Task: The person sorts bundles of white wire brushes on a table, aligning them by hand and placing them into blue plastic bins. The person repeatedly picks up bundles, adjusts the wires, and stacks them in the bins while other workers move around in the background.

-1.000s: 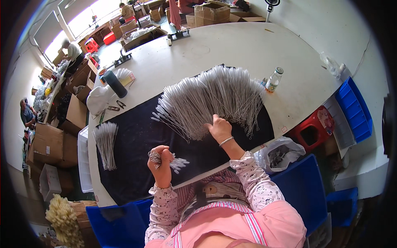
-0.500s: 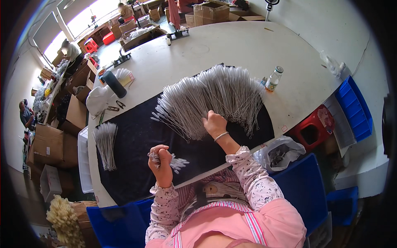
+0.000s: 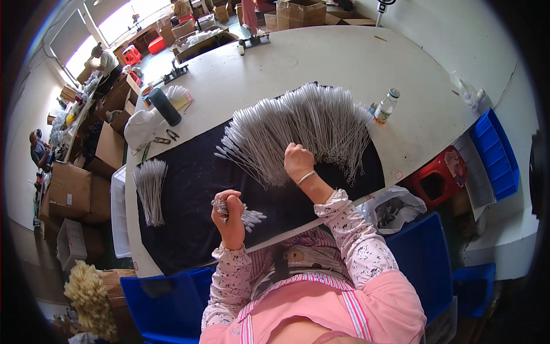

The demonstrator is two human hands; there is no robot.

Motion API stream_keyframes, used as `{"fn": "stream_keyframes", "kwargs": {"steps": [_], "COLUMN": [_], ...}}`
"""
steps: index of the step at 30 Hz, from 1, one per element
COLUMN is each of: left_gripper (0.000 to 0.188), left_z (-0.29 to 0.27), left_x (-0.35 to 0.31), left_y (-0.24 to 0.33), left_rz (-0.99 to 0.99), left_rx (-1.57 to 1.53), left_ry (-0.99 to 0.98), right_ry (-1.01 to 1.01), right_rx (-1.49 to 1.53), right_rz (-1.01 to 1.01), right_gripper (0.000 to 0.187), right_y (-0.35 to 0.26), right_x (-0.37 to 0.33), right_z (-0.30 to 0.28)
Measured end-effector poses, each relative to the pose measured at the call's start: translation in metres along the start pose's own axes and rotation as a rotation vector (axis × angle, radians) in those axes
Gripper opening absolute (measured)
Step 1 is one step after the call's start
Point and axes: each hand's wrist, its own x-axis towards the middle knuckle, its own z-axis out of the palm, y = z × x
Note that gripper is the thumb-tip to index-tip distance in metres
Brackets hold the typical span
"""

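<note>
A wide fanned pile of thin wire brushes [image 3: 275, 132] with white bristles and small looped ends lies on a black cloth [image 3: 189, 189]. My right hand [image 3: 299, 162], with a bracelet at the wrist, is closed in a pinch at the pile's near edge, among the looped ends; its fingertips are partly hidden. My left hand [image 3: 230, 218] is wrapped round a bunch of the same brushes [image 3: 253, 218]. Their loops stick out at its top left, and white bristle ends show to its right. A smaller bundle of brushes [image 3: 151, 192] lies at the cloth's left.
A glass bottle [image 3: 387, 106] stands right of the pile. Back left are a dark cylinder [image 3: 165, 107] and small clippers [image 3: 172, 135]. A plastic bag [image 3: 395, 209] and a red stool [image 3: 438, 178] are beside the table's right edge. Co-workers sit far left.
The whole view has shifted slightly, moving the table upward in the picture. My right hand's fingers are curled more tightly at the pile. My left hand keeps its bunch of brushes.
</note>
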Motion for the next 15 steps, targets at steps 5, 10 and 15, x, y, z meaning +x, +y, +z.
{"fn": "stream_keyframes", "kwargs": {"steps": [5,10,15], "left_gripper": [0.024,0.021,0.018], "left_z": [0.000,0.002,-0.001], "left_x": [0.000,0.001,0.000], "left_y": [0.004,0.002,-0.001], "left_rz": [0.012,0.007,-0.003], "left_rx": [0.005,-0.047,-0.071], "left_ry": [0.004,0.003,0.007], "right_ry": [-0.049,0.040,-0.081], "right_rx": [0.050,0.026,0.109], "right_rz": [-0.009,-0.005,0.021], "right_gripper": [0.011,0.010,0.011], "right_y": [0.000,0.003,0.005], "right_x": [0.007,0.004,0.007], "right_z": [0.003,0.004,-0.005]}}
